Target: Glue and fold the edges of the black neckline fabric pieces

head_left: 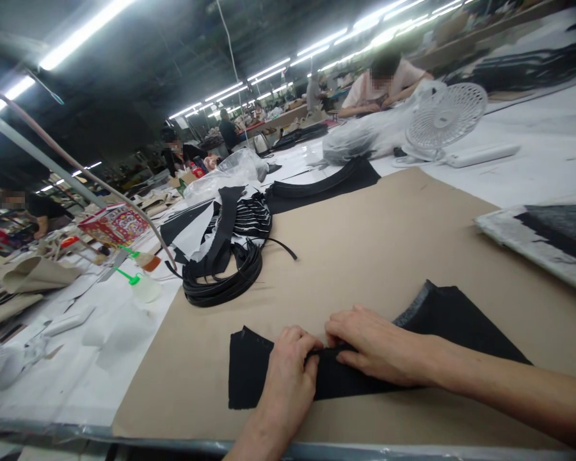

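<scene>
A flat black piece of material (465, 326), fabric or leather, lies on the brown board near the table's front edge. Its curved upper edge shows a greyish strip on the right. My left hand (292, 365) pinches that upper edge near the middle, fingers closed. Just to the right, my right hand (365, 342) grips the same edge between thumb and fingers. Between the two hands the edge looks folded or raised. My palms and forearm cover part of the piece.
Beyond my hands lie a coil of black strips (223, 291) and a curved black piece (326, 186). A white fan (446, 118) stands at the back right, a pale slab (557, 250) at right. Green-capped bottles (144, 288) stand left. A person (384, 83) works across the table.
</scene>
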Demonstrator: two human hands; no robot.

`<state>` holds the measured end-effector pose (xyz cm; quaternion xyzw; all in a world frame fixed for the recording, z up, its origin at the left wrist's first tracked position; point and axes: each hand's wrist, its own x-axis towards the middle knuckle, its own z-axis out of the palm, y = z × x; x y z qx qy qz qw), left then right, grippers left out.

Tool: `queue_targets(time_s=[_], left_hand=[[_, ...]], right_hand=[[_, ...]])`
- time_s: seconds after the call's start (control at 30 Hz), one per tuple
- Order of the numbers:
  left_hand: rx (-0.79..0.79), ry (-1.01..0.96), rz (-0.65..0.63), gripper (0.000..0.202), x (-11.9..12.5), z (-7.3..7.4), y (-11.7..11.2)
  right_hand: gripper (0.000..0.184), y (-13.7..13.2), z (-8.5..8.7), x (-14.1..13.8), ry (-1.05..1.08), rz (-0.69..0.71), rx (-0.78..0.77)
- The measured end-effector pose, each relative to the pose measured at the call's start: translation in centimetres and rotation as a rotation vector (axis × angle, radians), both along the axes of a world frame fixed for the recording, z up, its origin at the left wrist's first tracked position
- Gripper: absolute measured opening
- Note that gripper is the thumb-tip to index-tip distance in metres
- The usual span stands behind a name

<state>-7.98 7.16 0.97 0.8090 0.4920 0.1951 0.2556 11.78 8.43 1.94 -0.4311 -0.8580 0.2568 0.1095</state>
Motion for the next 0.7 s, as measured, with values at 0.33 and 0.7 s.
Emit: queue_targets(time_s=[0.33, 0.7], left_hand=[[0.003, 0.039, -0.001, 0.036, 0.7, 0.2, 0.2], [0.708, 0.220, -0.151, 0.046, -0.9, -3.3, -3.3]], right_hand=[[0.017, -0.6, -1.7, 0.7, 0.133, 0.025, 0.038], [0.022, -1.5, -2.5, 1.5, -0.001, 0.210, 0.392]])
